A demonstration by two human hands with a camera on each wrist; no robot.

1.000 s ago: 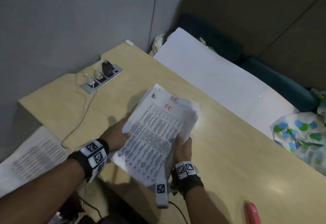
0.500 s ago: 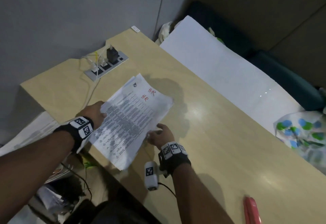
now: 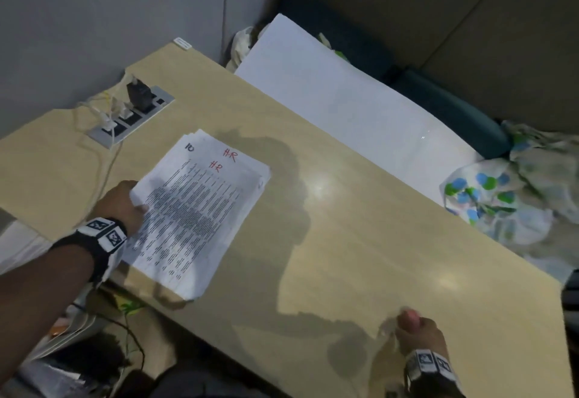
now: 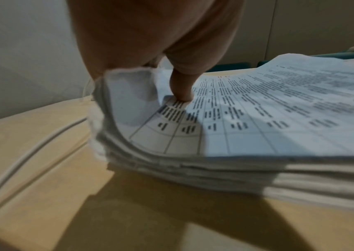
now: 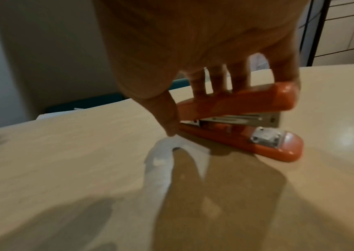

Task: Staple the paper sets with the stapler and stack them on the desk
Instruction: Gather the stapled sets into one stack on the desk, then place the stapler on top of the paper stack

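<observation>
Thick printed paper stack (image 3: 197, 209), edge curled in left hand (image 3: 120, 206) grip; right hand (image 5: 204, 51) grip clasps orange stapler (image 5: 242, 118).

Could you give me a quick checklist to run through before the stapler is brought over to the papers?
1. Stapler in the right hand: ok, its fingers curl over the top arm, thumb beside the base.
2. Stapler mouth free: ok, nothing lies between arm and base.
3. Staples loaded: cannot tell.
4. Papers held by the left hand: ok, it grips their left edge, thumb pressing on top.
5. Edges squared: not ok, the sheets are fanned at the far end and the gripped edge curls up.
6. Papers fully on the desk: not ok, the near corner overhangs the edge.
</observation>
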